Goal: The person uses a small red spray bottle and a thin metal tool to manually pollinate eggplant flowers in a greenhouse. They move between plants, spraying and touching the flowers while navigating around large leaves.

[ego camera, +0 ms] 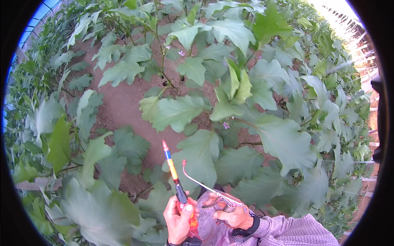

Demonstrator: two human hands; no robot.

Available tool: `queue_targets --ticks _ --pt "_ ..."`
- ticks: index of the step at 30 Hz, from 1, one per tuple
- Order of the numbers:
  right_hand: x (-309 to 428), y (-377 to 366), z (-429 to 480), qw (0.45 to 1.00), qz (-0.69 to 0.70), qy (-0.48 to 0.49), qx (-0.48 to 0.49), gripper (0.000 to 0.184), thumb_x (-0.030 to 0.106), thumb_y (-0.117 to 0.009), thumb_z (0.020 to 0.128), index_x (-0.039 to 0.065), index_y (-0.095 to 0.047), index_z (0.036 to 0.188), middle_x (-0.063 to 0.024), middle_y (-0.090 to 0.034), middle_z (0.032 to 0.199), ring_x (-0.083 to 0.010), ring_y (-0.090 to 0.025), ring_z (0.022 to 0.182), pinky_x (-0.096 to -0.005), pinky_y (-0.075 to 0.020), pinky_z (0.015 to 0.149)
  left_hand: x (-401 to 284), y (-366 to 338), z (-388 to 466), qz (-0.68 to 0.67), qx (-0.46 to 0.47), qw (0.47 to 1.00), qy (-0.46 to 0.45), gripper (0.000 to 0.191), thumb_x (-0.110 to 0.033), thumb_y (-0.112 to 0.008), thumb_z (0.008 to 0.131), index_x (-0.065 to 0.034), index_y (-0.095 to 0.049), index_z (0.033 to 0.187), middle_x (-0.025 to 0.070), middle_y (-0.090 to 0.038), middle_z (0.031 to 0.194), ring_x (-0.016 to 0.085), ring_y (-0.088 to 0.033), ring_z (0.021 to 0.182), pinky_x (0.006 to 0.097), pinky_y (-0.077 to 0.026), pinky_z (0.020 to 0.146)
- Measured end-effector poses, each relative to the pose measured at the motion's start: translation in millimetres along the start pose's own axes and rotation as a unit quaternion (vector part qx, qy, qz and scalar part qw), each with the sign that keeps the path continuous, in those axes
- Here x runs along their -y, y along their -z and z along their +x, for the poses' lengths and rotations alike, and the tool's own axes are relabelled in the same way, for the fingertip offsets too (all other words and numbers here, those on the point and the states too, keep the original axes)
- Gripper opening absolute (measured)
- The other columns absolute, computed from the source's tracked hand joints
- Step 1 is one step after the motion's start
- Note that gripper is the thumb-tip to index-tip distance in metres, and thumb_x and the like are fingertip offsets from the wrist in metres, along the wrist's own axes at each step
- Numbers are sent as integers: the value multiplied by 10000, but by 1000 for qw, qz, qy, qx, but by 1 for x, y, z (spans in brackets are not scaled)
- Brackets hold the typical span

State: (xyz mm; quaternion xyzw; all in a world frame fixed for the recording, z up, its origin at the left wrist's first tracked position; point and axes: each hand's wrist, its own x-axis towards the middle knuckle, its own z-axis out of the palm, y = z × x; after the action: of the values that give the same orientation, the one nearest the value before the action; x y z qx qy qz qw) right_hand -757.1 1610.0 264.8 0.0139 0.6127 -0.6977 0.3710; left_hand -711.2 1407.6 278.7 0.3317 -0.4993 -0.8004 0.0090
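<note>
At the bottom of the head view, my left hand [176, 223] grips a red handheld device [193, 219]. From its black neck [181, 193] rises a slim stem [171, 166] banded in yellow and blue, ending in a pinkish-red tip. Just to the right, my right hand [235, 216] is closed around the trigger handle of what looks like a hand sprayer [228, 209]. Its thin metal wand [200, 184] bends up to a reddish nozzle [184, 162]. Both tools point towards eggplant leaves [197, 153], apart from each other.
Eggplant plants with broad leaves [286, 141] surround me. Small purple flowers [226, 125] show among them. Bare soil [123, 107] runs as a path ahead to the left. Thin strings [341, 66] cross the right side; a blue-edged structure [34, 23] stands at upper left.
</note>
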Motion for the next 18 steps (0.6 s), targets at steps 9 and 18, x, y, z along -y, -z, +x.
queue_targets --ticks 9,18 --pt "56 -63 149 971 205 23 -117 451 -57 -684 925 4 -594 1363 -189 -716 1288 -279 -696 1218 -367 -612 863 -108 45 149 43 47 997 54 346 -189 -701 1064 15 -629 1334 88 -745 1009 123 -698 780 287 -597 676" --pt "86 -57 436 905 253 82 -331 377 115 -676 1020 82 -605 1389 -76 -701 1292 -266 -674 1281 -346 -646 843 -121 42 424 183 116 971 100 378 -270 -710 1066 12 -647 1309 43 -733 938 81 -656 727 258 -566 651"
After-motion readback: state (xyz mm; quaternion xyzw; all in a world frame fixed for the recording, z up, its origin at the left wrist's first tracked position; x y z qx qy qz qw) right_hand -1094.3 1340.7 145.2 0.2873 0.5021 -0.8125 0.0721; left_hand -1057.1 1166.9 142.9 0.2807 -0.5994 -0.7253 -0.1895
